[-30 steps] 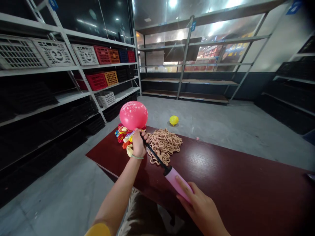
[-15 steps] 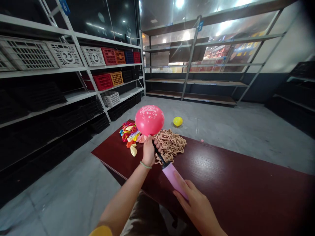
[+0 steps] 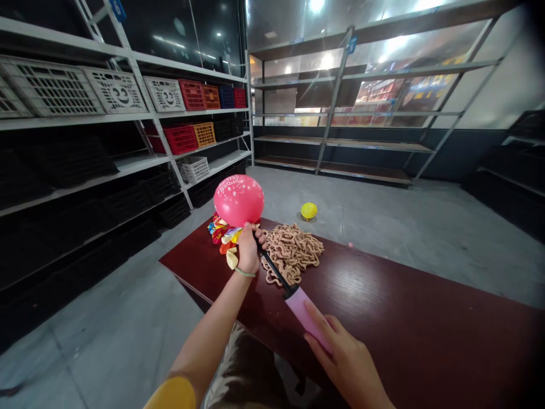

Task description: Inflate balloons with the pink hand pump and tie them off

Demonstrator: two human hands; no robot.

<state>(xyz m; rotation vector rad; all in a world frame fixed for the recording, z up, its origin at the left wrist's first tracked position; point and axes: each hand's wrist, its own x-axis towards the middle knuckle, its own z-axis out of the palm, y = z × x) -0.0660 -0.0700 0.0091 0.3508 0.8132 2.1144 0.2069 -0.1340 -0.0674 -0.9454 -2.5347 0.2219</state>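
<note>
A pink balloon (image 3: 239,200) with white print, round and inflated, sits on the end of a hand pump (image 3: 307,317). My left hand (image 3: 250,249) is closed around the balloon's neck and the pump's black end, where the joint is hidden by the fingers. Lower right, my right hand (image 3: 340,346) grips the pump's lilac barrel. Between the two hands a length of black rod shows. Behind the left hand lie a pile of uninflated balloons (image 3: 221,233) in several colours and a heap of beige, rope-like strands (image 3: 293,250).
The dark red table (image 3: 383,307) stretches to the right. A yellow balloon (image 3: 309,211) lies on the grey floor beyond it. Shelving with plastic crates (image 3: 181,139) lines the left, and a metal rack (image 3: 327,125) stands along the back.
My left hand and the balloon have moved left and slightly up, away from my right hand. More of the pump's black rod shows, and the balloon now covers part of the balloon pile.
</note>
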